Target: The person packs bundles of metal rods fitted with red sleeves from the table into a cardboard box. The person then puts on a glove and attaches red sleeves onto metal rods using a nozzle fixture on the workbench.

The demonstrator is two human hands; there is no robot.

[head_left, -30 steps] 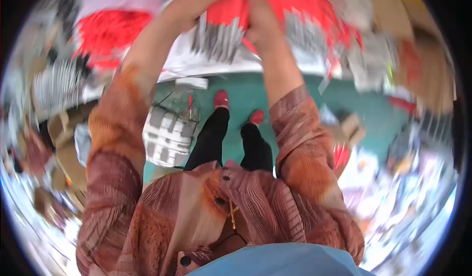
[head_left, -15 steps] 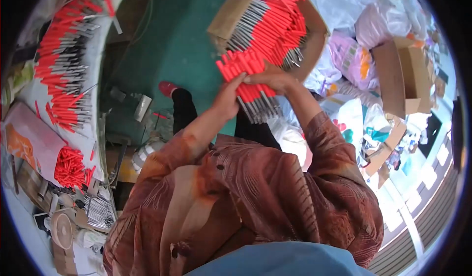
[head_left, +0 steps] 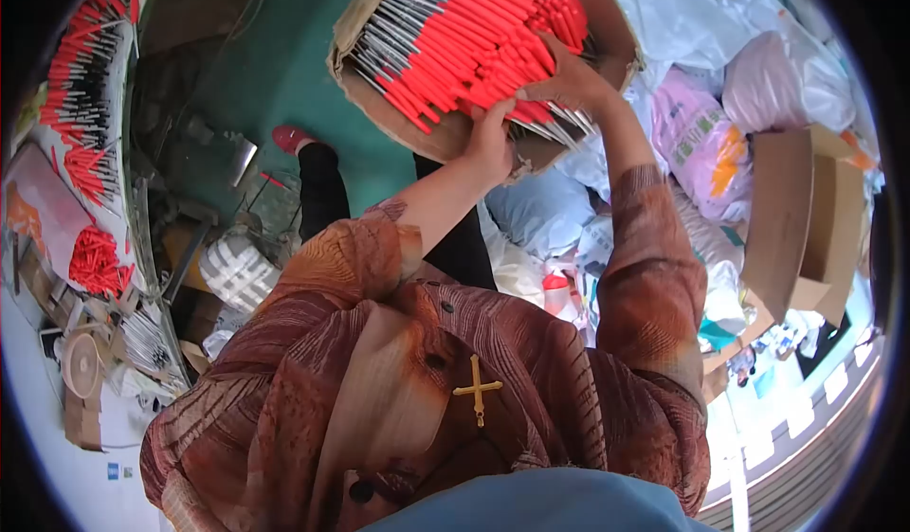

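Observation:
The cardboard box (head_left: 398, 120) at the top middle is filled with red-handled metal rods (head_left: 474, 35), most lying side by side with their grey ends to the upper left. My right hand (head_left: 573, 82) reaches over the box's near side, thumb and fingers apart around a bunch of these rods. Grey tips (head_left: 567, 126) stick out below that hand. At the box's near edge, my left hand (head_left: 491, 142) is curled against the same bunch, thumb toward the right hand. Its other fingers are largely hidden.
A bench (head_left: 118, 191) at left carries more red-handled rods (head_left: 81, 87), with a bag (head_left: 43, 200) spilling red pieces. Plastic bags (head_left: 697, 144) and an open carton (head_left: 787, 219) crowd the right side. My foot in a red shoe (head_left: 291, 138) is on the green floor (head_left: 370, 186).
Both hands have carried the bunch of rods from in front of the box down onto the pile inside it. The view has shifted, and the box appears nearer and larger.

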